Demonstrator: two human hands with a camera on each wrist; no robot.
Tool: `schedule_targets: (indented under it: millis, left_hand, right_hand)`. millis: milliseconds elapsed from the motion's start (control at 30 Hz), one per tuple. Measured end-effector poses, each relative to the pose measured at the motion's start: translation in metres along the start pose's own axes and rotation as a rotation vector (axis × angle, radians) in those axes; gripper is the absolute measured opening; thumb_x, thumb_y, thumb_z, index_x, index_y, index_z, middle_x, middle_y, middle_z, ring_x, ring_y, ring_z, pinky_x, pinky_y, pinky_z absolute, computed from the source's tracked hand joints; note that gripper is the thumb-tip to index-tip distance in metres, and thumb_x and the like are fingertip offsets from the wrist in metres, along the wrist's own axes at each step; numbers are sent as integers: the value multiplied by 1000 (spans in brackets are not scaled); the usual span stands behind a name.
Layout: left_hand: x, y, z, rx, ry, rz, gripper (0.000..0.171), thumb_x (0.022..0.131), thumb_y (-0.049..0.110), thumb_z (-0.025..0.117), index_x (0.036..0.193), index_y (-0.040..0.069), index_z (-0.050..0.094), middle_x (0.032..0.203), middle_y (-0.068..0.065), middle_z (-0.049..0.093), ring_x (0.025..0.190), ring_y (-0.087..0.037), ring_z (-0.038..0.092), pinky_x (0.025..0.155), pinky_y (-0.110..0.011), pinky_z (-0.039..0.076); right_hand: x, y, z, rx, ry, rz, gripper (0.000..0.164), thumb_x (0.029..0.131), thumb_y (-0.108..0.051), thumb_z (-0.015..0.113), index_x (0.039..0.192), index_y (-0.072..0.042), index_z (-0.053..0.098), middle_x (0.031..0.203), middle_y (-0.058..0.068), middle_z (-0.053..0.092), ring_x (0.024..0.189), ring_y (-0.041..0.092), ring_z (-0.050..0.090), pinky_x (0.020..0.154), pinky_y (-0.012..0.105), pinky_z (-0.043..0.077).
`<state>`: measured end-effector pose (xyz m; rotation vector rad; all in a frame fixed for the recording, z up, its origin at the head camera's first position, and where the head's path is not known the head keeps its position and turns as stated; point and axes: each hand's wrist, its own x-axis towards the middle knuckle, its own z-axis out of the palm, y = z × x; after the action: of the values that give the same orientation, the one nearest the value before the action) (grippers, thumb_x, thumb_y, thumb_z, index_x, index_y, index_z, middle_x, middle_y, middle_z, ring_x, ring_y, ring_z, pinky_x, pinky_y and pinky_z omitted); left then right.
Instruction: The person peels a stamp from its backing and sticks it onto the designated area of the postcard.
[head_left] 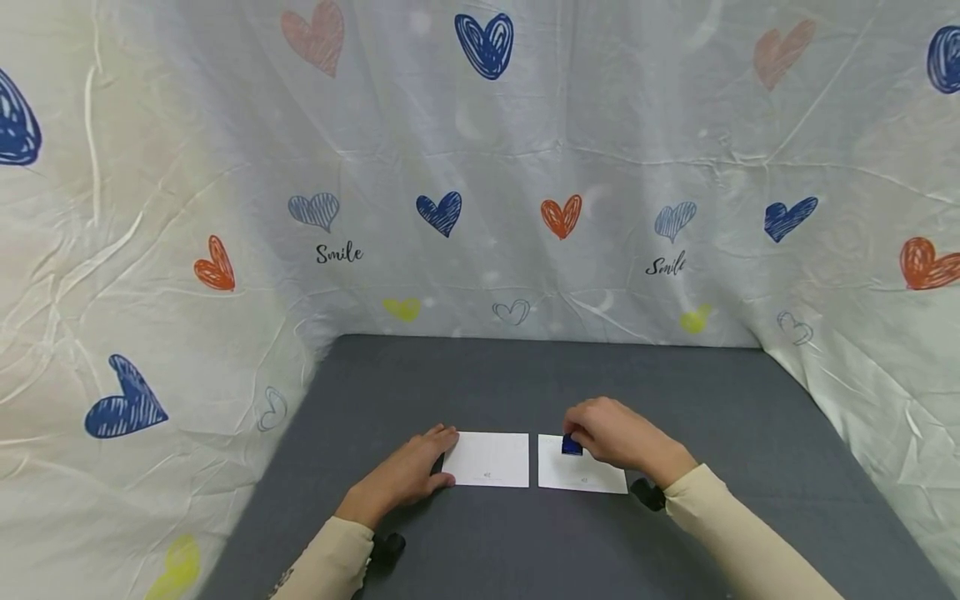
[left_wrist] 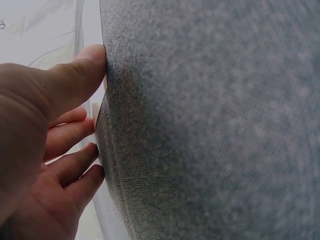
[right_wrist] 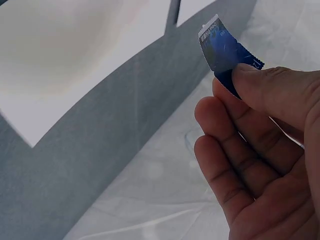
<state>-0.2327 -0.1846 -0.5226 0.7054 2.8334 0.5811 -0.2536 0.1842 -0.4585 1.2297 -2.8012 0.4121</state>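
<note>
Two white paper cards lie side by side on the dark grey cloth, a left card [head_left: 491, 458] and a right card [head_left: 573, 473], each with a small printed mark near its lower edge. My left hand [head_left: 408, 468] rests at the left card's left edge, thumb and fingertips touching it, fingers fairly straight. Over the right card, my right hand [head_left: 617, 437] pinches a small blue postage stamp [right_wrist: 221, 46] between thumb and index finger. Toothed edges and pale lettering show on the stamp in the right wrist view. There its other fingers [right_wrist: 222, 172] are loosely bent below it.
Grey cloth [head_left: 525, 542] covers the table around the cards. A pale curtain [head_left: 615, 125] printed with hearts hangs behind and along both sides. Dark wrist-camera parts [head_left: 647, 493] sit beside the sleeves.
</note>
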Motion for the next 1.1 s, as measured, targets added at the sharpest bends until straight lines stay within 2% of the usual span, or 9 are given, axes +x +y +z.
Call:
schedule_targets:
  millis: [233,567,833,1100]
  left_hand:
    - [0,1,1,10,-17,-11,73,98,20,84,159,-2,52,166,-20,52,160,-42,42,125,-64,39]
    - [-1,-1,5,34,6,27,73,99,19,83,159,-5,51,167,-22,50,159,-42,42,126,-61,38]
    - [-2,0,5,45,-10,29,72,101,19,81,160,-7,49,169,-22,48,161,-43,40,126,-61,37]
    - [-3,-3,5,39,-9,23,74,103,26,78,163,-5,46,171,-20,45,162,-42,39,127,-61,36]
  right_hand:
    - [12,-8,4,11,8,-22,13,101,-2,73,99,-14,78,95,-4,78,84,8,70,78,31,61]
    - [25,-18,11,9,2,-45,14,102,-2,71,103,-12,81,99,-1,81,89,12,74,82,33,62]
    - [34,-23,16,17,-13,-49,14,104,-5,70,105,-14,81,100,-2,81,88,10,73,81,31,62]
    - [39,-27,17,25,-35,-42,13,105,-6,70,104,-14,81,99,-2,80,86,8,71,82,30,62]
